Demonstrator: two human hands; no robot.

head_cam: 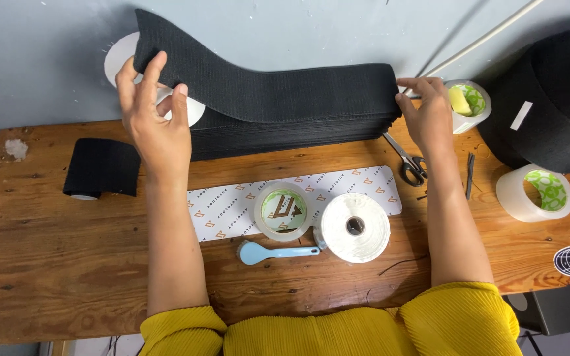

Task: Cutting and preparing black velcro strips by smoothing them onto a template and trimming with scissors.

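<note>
A small craft or sewing workshop.
A worn wooden table (47,264) carries tape rolls (536,192), scissors (409,163) and folded black elastic band (285,122).

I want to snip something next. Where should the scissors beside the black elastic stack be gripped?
Probably by the black handle loops of the scissors, coming from the near side by the right hand. The loops lie bare on the wooden table; the blades point back under the black elastic stack.
</note>
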